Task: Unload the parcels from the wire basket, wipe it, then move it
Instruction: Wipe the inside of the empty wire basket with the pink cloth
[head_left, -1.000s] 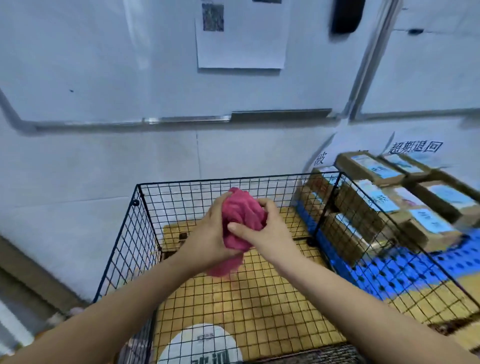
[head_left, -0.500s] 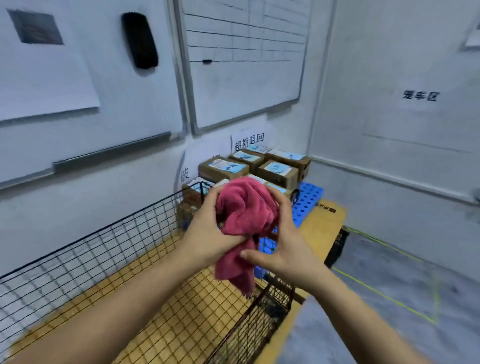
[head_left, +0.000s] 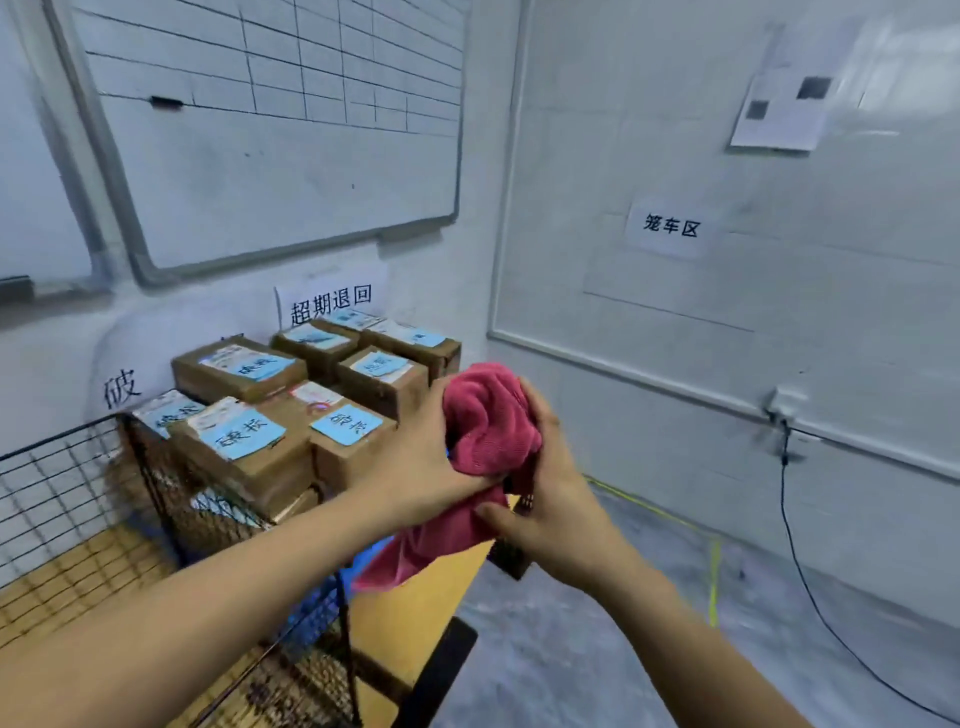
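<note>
**Red cloth** (head_left: 488, 421): bunched into a ball between both hands and held in the air, in front of the stacked parcels and above the near right corner of the basket. One loose tail hangs down and to the left.

**Left hand** (head_left: 421, 457): fingers and thumb curled round the left side of the cloth, clasping the bundle.

**Right hand** (head_left: 553, 501): wrapped round the right side and underside of the cloth, with the thumb pressed into the lower fold. The two hands close on the cloth from opposite sides.

**Wire basket** (head_left: 171, 493): black mesh, at lower left of the view, only partly in frame. A yellow slatted surface shows through its floor, and no parcel shows in the visible part.

**Parcels** (head_left: 244, 447): brown cardboard boxes, each with a pale blue handwritten label on top. They are stacked in two layers just outside the basket's far right wall, against the wall of the room.

**Yellow platform** (head_left: 431, 587): a flat board under the basket's right edge, lying on the grey floor.

**Whiteboard** (head_left: 275, 130): ruled in a grid, hanging above the parcels.

**Wall signs**: "超期退回" (head_left: 330, 304) behind the stack, "笼车区" (head_left: 670, 227) on the right-hand wall (a third, "破", sits left of the boxes).

**Paper sheet** (head_left: 784, 104): stuck high on the right wall, with two dark squares on it, blurred.

**Black cable** (head_left: 795, 545): drops from a wall fitting to the floor.

**Yellow floor line** (head_left: 714, 582): a painted line on the floor, near the right wall.
</note>
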